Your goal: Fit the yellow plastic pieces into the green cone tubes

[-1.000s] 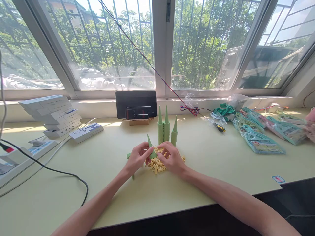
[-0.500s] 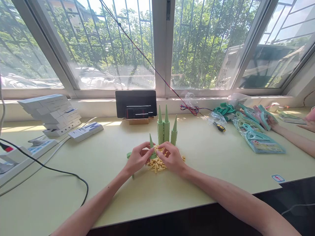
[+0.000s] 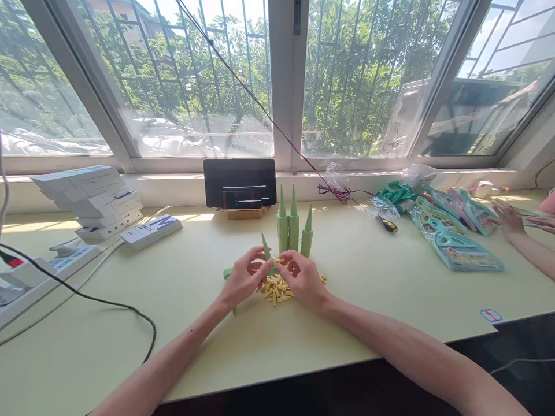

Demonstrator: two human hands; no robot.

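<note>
My left hand (image 3: pixel 248 274) pinches a pointed green cone (image 3: pixel 266 247), its tip tilted up and to the left. Close beside it, my right hand (image 3: pixel 306 280) has thumb and forefinger pressed together on a small yellow peg (image 3: pixel 278 260) at the cone's side. Both hands hover over a pile of small yellow pegs (image 3: pixel 274 292) on the table. Just behind stand several light green towers with pointed tops, among them a shorter one (image 3: pixel 306 237) at the right. Another green piece (image 3: pixel 226 273) shows partly behind my left hand.
A tablet (image 3: pixel 240 176) leans at the window sill. White boxes (image 3: pixel 93 199) are stacked at left, near a power strip (image 3: pixel 26 289) and cables. A screwdriver (image 3: pixel 387 224) and packaged teal dustpan sets (image 3: pixel 462 248) lie at right, by another person's hand (image 3: pixel 509 218).
My two hands stay together, lifting slightly, while the green cone's tilt shifts a little. At right, another person's hand came in, set down a teal package and drew back.
</note>
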